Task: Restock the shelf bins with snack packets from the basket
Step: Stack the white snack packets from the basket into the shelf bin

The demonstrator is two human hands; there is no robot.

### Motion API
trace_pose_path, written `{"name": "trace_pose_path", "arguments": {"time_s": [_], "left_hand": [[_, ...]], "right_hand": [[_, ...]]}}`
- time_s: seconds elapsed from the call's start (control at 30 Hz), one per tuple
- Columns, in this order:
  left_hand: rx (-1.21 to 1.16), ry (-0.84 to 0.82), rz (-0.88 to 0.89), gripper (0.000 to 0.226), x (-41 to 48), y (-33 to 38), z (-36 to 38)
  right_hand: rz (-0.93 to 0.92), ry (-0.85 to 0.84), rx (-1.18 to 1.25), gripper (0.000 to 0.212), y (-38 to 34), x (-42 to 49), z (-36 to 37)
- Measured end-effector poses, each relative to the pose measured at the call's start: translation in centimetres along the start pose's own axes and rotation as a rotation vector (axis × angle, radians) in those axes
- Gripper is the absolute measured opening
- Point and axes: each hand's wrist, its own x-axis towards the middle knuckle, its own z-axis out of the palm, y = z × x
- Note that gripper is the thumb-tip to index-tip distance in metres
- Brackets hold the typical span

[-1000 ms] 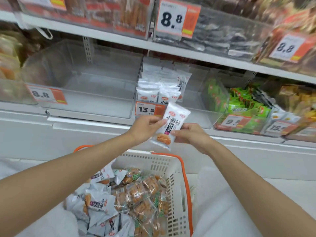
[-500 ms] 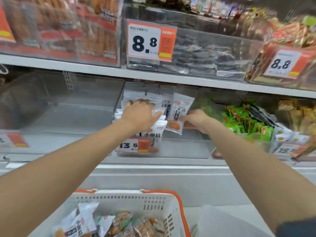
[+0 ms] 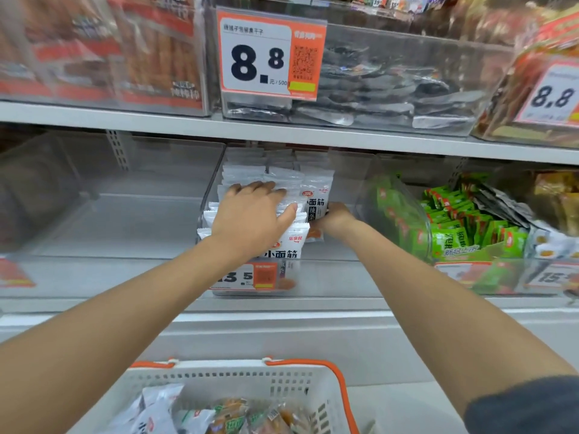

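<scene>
A clear shelf bin (image 3: 338,277) in the middle of the lower shelf holds a stack of white snack packets (image 3: 247,175). My left hand (image 3: 253,217) lies flat on top of that stack, fingers straight and spread. My right hand (image 3: 333,219) grips one white packet (image 3: 316,198) by its lower edge and holds it upright against the right side of the stack, inside the bin. Below, the white basket (image 3: 238,375) with orange handles holds white and brown snack packets (image 3: 219,416).
A clear bin (image 3: 125,220) with nothing visible in it sits left of the middle bin. To the right is a bin of green packets (image 3: 454,227). The shelf above (image 3: 282,133) carries bins of dark and red packets behind price tags (image 3: 269,54).
Both hands rose from above the basket to the middle bin. The right hand carried the white packet in beside the stack, and the left hand let go of it and settled on the stack.
</scene>
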Motion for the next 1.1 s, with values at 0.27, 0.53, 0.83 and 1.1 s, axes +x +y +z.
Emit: {"name": "trace_pose_path", "arguments": {"time_s": [0.27,0.53,0.83,1.1], "left_hand": [[-0.04,-0.024,0.003,0.059,-0.3,0.2,-0.5],[-0.254,0.386,0.05,0.009,-4.1,0.9,-2.7],[-0.398,-0.026,-0.229,0.01,-15.8,-3.3,-0.7],[-0.226,-0.683,-0.352,0.014,-26.5,-11.7,7.0]], "right_hand": [[0.018,0.061,-0.192,0.044,-0.3,-3.9,-2.1],[-0.405,0.437,0.029,0.023,-1.5,-13.6,-1.6],[-0.461,0.16,0.012,0.01,1.1,-24.2,8.2],[-0.322,-0.432,-0.454,0.02,8.1,-26.5,19.0]]}}
